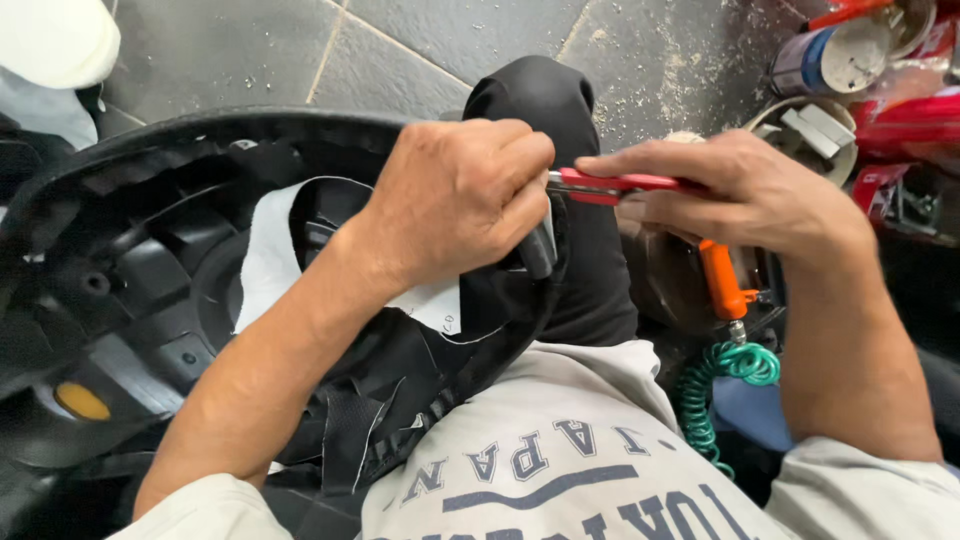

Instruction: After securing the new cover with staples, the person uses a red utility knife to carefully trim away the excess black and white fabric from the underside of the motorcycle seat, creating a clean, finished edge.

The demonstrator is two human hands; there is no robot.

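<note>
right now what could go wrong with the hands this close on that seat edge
1. The left hand grips the black cover material at the seat base rim, right beside the tip of the red-handled tool in the right hand; a slip might catch the left fingers.
2. The green coiled hose hangs across the lap and could perhaps snag.
3. If the left grip loosens, the cover may slide off the rim.
</note>
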